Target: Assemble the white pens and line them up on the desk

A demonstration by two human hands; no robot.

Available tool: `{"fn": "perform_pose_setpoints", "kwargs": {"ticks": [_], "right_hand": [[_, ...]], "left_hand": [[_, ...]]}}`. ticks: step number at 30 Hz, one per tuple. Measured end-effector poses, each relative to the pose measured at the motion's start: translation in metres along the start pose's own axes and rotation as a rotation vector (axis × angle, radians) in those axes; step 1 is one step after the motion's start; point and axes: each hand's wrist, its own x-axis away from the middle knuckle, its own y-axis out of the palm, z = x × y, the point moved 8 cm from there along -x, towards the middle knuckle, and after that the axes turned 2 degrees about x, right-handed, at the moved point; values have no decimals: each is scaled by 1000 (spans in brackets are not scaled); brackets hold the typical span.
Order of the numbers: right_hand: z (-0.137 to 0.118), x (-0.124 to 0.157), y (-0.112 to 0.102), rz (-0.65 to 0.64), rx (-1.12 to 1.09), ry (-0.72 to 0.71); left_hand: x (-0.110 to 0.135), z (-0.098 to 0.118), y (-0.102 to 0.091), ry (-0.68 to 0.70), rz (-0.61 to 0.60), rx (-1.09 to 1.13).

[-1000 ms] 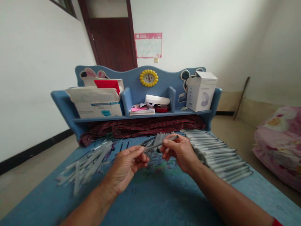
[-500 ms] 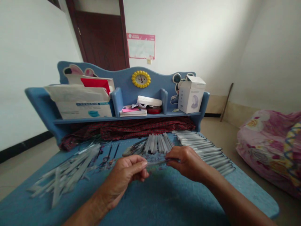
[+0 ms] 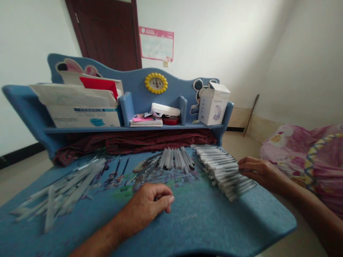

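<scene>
Blue paint covers the tabletop (image 3: pixel 203 221) I am watching and the shelf (image 3: pixel 131 82) at its back, whose yellow-rimmed clock (image 3: pixel 156 83) gives me my bearings. Below the clock, a dark checked cloth (image 3: pixel 128 142) is bunched under the shelf. Well down to the clock's left sprawls a loose heap of pale tubes (image 3: pixel 77 185). Below and right of the clock is the row of capped tubes (image 3: pixel 214 157), stepping from the shelf toward the near edge, each long axis running crosswise with its dark end to the right.

I find the right hand (image 3: pixel 257 171) farther right of the clock, at those dark ends, so the row lies just leftward of it, far nearer it than the left hand (image 3: pixel 151 205). That left hand is almost straight below the clock, curled in, thumb drawn up to the bent fingers, nothing visible in it. The right thumb and fingers are close together, but whether they pinch a tube I cannot tell.

Between heap and row, beneath the clock, lie a fan of clear tubes (image 3: pixel 175 159) and some thin rods (image 3: pixel 150 166). Blur smears the row's near end, and two dark strips (image 3: pixel 125 166) below-left of the clock may be lying there or printed.
</scene>
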Motion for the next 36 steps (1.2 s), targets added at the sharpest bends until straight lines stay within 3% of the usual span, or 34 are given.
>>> {"fn": "perform_pose_setpoints", "kwargs": {"ticks": [3, 10, 16, 20, 23, 26, 32, 36], "right_hand": [[18, 10, 1, 5, 33, 14], [30, 12, 11, 23, 86, 19], [36, 15, 12, 126, 79, 65], [27, 19, 8, 224, 72, 54], [8, 15, 6, 304, 68, 47], [-29, 1, 10, 333, 46, -15], [-125, -56, 52, 8, -9, -182], [-158, -97, 82, -121, 134, -140]], "left_hand": [[1, 0, 4, -3, -25, -36], [-2, -2, 9, -3, -62, -99], [-2, -2, 6, -16, -48, -94], [-2, 1, -6, 4, 22, -109], [-2, 1, -21, 12, 120, -87], [-2, -2, -41, 9, 253, -81], [0, -13, -74, 15, 463, -155], [-1, -23, -85, 20, 498, -178]]}}
